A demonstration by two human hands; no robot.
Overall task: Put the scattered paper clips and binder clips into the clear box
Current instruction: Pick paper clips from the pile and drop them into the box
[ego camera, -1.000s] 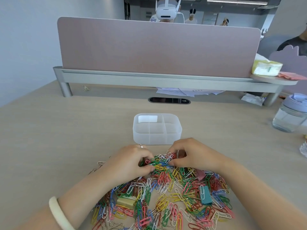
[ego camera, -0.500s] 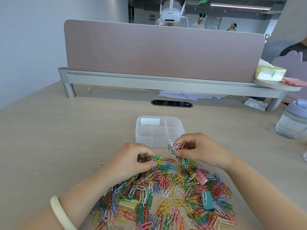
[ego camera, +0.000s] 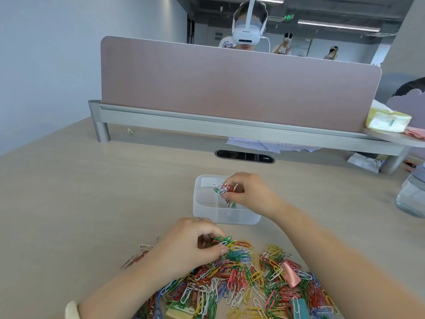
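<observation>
A clear box with inner dividers stands on the desk beyond the clips. My right hand hovers over it, pinching a small bunch of paper clips; a few clips hang or fall below the fingers into the box. A wide pile of coloured paper clips covers the near desk, with a pink binder clip, a teal binder clip and a yellow binder clip among them. My left hand rests on the pile's far left edge, fingers closed on green and yellow clips.
A few stray clips lie left of the pile. A pink desk divider on a grey rail closes the far side, with papers under it. A glass jar stands at the right edge. A person in a headset sits beyond the divider.
My right hand lifted a bunch of clips from the pile and carried it forward over the clear box. My left hand stayed at the pile, gathering clips. The camera tilted up.
</observation>
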